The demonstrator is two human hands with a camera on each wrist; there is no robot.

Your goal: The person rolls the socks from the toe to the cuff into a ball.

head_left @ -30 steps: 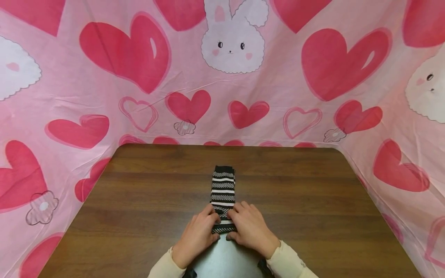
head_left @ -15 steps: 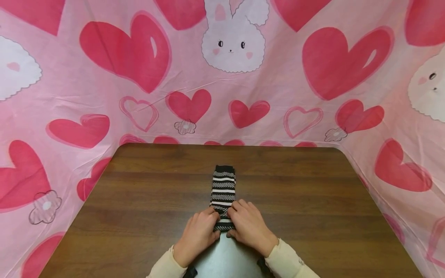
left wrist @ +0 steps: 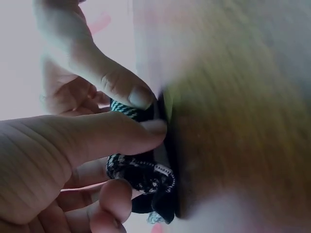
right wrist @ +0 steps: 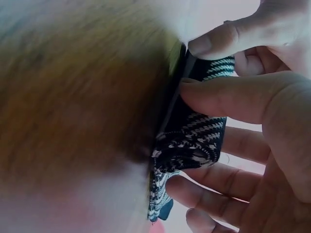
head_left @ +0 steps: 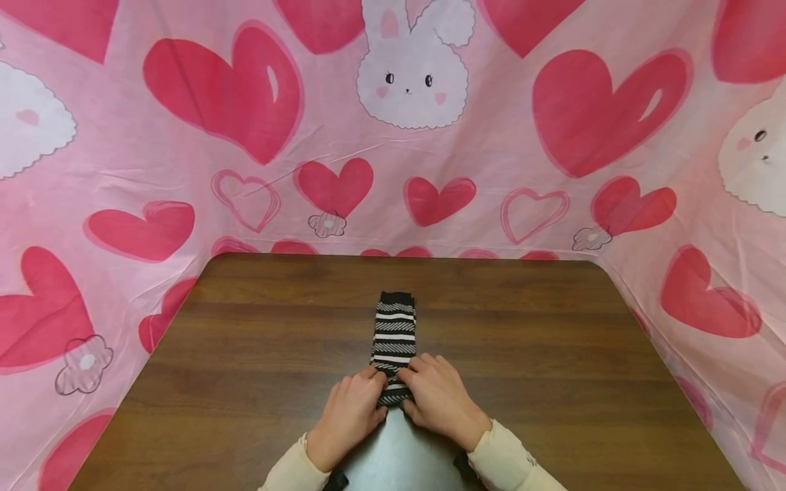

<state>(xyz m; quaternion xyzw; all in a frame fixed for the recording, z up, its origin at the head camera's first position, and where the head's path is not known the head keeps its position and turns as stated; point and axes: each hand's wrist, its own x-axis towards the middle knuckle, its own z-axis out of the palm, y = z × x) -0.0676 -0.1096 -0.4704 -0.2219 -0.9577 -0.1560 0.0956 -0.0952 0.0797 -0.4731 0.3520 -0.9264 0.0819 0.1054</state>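
A pair of black-and-white striped knit socks (head_left: 395,334) lies flat and lengthwise at the middle of the table, black cuff end away from me. My left hand (head_left: 348,408) pinches the left side of the near end, thumb in front and fingers behind. On the right side, my right hand (head_left: 443,399) grips the same end in the same way. Close up in the left wrist view, the folded end of the socks (left wrist: 141,177) shows between thumb and fingers. The right wrist view shows that edge of the socks (right wrist: 194,145) curled over in layers. Fingers hide part of the fold.
The brown wood-grain table (head_left: 276,327) has rounded far corners. A pink cloth (head_left: 381,143) printed with hearts and rabbits hangs around its back and sides. A bright, glossy reflection (head_left: 402,450) lies on the tabletop between my forearms.
The near end of the socks has shifted slightly away from me and looks a little shorter. Both thumbs have moved forward a bit with it; the far end stays put.
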